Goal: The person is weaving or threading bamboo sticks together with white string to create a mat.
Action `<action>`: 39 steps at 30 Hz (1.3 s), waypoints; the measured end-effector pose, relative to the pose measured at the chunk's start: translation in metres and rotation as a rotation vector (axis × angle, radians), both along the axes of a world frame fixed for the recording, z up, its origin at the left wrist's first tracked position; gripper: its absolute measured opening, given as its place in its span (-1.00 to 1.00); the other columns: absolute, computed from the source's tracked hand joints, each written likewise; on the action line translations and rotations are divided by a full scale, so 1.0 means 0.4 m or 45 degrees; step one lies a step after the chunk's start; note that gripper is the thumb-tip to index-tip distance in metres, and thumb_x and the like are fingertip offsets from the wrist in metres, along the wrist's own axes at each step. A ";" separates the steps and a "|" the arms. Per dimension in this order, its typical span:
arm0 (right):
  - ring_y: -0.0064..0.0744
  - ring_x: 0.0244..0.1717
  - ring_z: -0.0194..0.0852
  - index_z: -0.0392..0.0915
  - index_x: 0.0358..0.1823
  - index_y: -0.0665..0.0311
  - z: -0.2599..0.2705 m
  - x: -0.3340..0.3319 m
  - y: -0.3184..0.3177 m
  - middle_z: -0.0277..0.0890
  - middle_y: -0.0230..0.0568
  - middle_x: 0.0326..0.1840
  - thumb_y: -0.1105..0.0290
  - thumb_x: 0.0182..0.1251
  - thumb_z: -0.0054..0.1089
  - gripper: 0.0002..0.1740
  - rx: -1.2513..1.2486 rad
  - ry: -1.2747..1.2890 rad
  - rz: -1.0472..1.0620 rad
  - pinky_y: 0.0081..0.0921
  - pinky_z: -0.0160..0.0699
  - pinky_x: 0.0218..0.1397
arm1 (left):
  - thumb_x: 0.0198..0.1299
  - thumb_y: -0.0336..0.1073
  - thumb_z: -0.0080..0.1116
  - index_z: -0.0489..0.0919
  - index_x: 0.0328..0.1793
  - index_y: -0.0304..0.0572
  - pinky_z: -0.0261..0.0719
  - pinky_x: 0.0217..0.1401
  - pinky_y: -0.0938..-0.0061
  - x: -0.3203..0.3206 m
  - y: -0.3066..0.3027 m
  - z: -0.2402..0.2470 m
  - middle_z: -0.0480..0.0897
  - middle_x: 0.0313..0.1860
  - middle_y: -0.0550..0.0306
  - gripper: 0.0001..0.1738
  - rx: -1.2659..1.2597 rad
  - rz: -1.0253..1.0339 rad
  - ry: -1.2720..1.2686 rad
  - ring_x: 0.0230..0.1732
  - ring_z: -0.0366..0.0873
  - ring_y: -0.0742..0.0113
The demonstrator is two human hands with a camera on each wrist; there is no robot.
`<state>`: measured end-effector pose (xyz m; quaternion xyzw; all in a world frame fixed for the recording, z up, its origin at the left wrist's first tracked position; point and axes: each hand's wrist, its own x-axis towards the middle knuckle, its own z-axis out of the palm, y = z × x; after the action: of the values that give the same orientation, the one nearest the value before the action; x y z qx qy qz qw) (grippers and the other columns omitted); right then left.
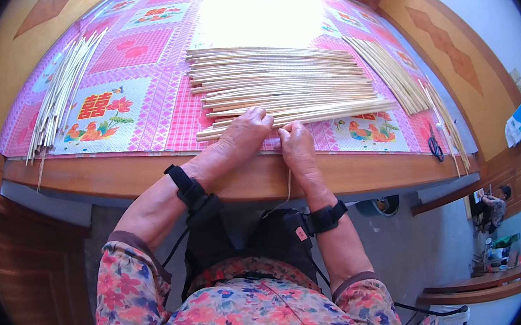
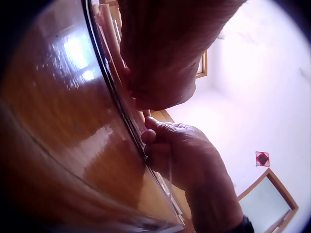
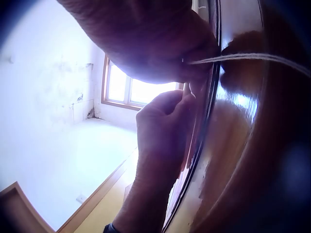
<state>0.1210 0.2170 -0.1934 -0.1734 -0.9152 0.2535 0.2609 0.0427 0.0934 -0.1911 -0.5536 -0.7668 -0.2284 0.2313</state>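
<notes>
A row of pale, straw-coloured stalks lies side by side on a pink patterned tablecloth. At the row's near edge, my left hand pinches the nearest stalk between thumb and fingers. Just to its right, my right hand has curled fingers holding a thin white string. The string's loose end hangs down over the table's front edge. Both hands nearly meet in the left wrist view, where the right hand shows a bent thumb. The right hand's fingertips are largely hidden in the right wrist view.
Loose stalks lie at the table's left, with another bundle and a few thin stalks at the right. Scissors rest near the right front corner. A bucket stands on the floor; another person sits far right.
</notes>
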 end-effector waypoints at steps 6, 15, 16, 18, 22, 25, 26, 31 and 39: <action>-0.62 -0.75 0.37 0.44 -0.45 0.35 0.031 0.003 0.011 0.47 -0.28 -0.70 0.41 0.15 0.12 -0.86 -0.639 -0.148 0.120 -0.64 0.33 -0.70 | -0.04 -0.46 -0.04 0.42 -0.33 -0.33 0.46 -0.11 0.28 -0.007 -0.007 0.004 0.46 -0.31 -0.09 -0.87 -0.029 -0.030 -0.072 -0.17 0.45 0.03; -0.55 -0.73 0.42 0.40 -0.38 0.37 0.006 -0.013 -0.005 0.48 -0.19 -0.64 0.46 0.15 0.07 -0.89 -0.608 -0.053 0.054 -0.59 0.39 -0.67 | -0.01 -0.43 -0.03 0.45 -0.36 -0.35 0.47 -0.13 0.27 -0.027 -0.004 0.005 0.47 -0.32 -0.10 -0.88 -0.070 -0.060 -0.089 -0.20 0.46 0.01; -0.52 -0.73 0.44 0.39 -0.39 0.38 -0.002 -0.018 -0.001 0.48 -0.17 -0.63 0.46 0.16 0.07 -0.88 -0.488 -0.026 0.068 -0.55 0.43 -0.64 | -0.01 -0.44 -0.03 0.45 -0.36 -0.34 0.47 -0.13 0.27 -0.024 -0.007 0.008 0.47 -0.32 -0.09 -0.89 -0.042 -0.067 -0.126 -0.20 0.46 0.01; -0.44 -0.68 0.47 0.39 -0.39 0.38 -0.018 -0.029 0.001 0.48 -0.14 -0.62 0.45 0.17 0.06 -0.89 -0.312 -0.037 0.044 -0.49 0.46 -0.57 | -0.01 -0.44 -0.03 0.46 -0.36 -0.34 0.47 -0.13 0.27 -0.022 -0.009 0.004 0.47 -0.32 -0.09 -0.89 -0.014 -0.073 -0.170 -0.20 0.46 0.01; -0.21 -0.56 0.53 0.39 -0.40 0.38 -0.006 -0.036 -0.017 0.48 -0.04 -0.55 0.46 0.19 0.01 -0.89 -0.095 0.000 -0.054 -0.35 0.48 -0.42 | -0.06 -0.46 -0.03 0.46 -0.36 -0.33 0.48 -0.14 0.28 -0.012 -0.001 -0.019 0.46 -0.34 -0.07 -0.88 -0.039 -0.045 -0.136 -0.20 0.47 0.03; -0.13 -0.49 0.53 0.38 -0.38 0.38 0.007 -0.034 -0.012 0.48 0.01 -0.52 0.44 0.20 0.00 -0.88 -0.062 -0.097 0.040 -0.30 0.46 -0.37 | -0.09 -0.47 -0.03 0.46 -0.35 -0.32 0.48 -0.14 0.29 -0.011 -0.004 -0.022 0.46 -0.34 -0.05 -0.87 -0.050 -0.047 -0.151 -0.20 0.47 0.05; -0.13 -0.49 0.53 0.38 -0.38 0.38 0.007 -0.036 -0.012 0.48 0.01 -0.52 0.44 0.20 0.00 -0.88 -0.059 -0.094 0.046 -0.30 0.46 -0.37 | -0.08 -0.47 -0.03 0.46 -0.34 -0.32 0.48 -0.15 0.29 -0.015 -0.002 -0.026 0.46 -0.34 -0.05 -0.86 -0.027 -0.044 -0.149 -0.20 0.46 0.04; -0.39 -0.55 0.51 0.36 -0.34 0.37 -0.016 -0.056 0.005 0.45 -0.16 -0.54 0.48 0.24 -0.06 -0.92 -0.421 0.011 0.112 -0.48 0.44 -0.54 | -0.06 -0.47 -0.04 0.45 -0.32 -0.32 0.47 -0.17 0.29 -0.009 -0.007 -0.015 0.46 -0.34 -0.05 -0.86 0.054 -0.040 -0.126 -0.22 0.46 0.05; -0.38 -0.50 0.53 0.36 -0.32 0.37 -0.021 -0.075 0.002 0.46 -0.12 -0.50 0.48 0.22 -0.05 -0.91 -0.347 -0.067 0.034 -0.47 0.47 -0.48 | -0.07 -0.47 -0.01 0.48 -0.29 -0.28 0.45 -0.16 0.28 -0.002 0.009 -0.024 0.45 -0.33 -0.03 -0.83 0.154 -0.093 -0.151 -0.25 0.44 0.03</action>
<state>0.0909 0.2178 -0.2019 -0.2018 -0.8811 0.3741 0.2075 0.0418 0.0972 -0.2009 -0.5516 -0.7433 -0.3149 0.2101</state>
